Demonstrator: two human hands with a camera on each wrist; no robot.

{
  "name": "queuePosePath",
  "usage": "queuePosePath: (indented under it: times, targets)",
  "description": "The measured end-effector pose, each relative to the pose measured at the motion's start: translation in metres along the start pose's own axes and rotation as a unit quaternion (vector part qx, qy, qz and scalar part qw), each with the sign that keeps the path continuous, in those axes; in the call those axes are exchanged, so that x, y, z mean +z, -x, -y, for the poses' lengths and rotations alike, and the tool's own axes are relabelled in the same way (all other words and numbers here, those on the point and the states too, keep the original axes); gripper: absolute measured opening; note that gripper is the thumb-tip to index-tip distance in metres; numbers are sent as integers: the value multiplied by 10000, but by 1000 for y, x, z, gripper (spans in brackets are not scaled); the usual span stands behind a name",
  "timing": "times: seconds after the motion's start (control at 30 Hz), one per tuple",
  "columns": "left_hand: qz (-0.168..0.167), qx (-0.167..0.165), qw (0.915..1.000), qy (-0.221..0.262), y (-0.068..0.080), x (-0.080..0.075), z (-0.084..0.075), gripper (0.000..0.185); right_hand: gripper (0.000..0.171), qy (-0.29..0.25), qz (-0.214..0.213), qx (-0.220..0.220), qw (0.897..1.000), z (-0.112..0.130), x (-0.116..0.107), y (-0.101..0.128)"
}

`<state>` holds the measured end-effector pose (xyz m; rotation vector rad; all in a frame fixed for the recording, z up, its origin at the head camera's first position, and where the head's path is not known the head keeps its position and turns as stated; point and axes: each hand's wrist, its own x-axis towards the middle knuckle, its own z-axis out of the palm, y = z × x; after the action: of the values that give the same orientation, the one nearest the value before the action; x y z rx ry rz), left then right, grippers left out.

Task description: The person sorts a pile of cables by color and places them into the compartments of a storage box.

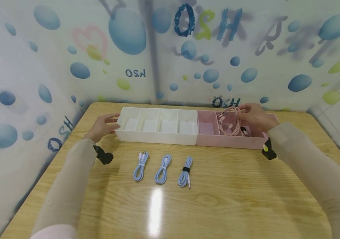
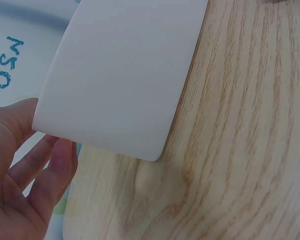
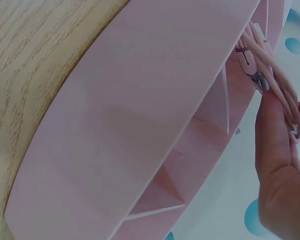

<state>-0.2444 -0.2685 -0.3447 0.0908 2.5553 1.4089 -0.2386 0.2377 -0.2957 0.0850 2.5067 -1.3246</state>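
Observation:
My right hand [image 1: 255, 116] pinches a coiled pink cable [image 1: 230, 133] between thumb and fingers, over the pink divided box [image 1: 229, 142]. The right wrist view shows the cable's strands [image 3: 275, 75] hanging at the box's far rim, its lower part hidden by the wall. At the left end of the white divided box [image 1: 158, 137], my left hand [image 1: 101, 127] touches the end wall with loosely spread fingers. Up close in the left wrist view, the fingers [image 2: 57, 170] lie at the white box's corner.
Three coiled light-blue cables lie in a row before the boxes: a left one [image 1: 142, 163], a middle one [image 1: 163, 167] and a right one [image 1: 182, 180] with a black strap. The boxes stand end to end near the wooden table's [image 1: 232, 202] back edge, before a patterned curtain [image 1: 170, 66].

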Motion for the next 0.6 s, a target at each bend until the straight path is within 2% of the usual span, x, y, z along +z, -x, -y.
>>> queuePosePath:
  times: [0.6]
  targets:
    - [23, -18, 10000, -2, 0, 0, 0, 56, 52, 6, 109, 210, 9997, 1, 9, -6]
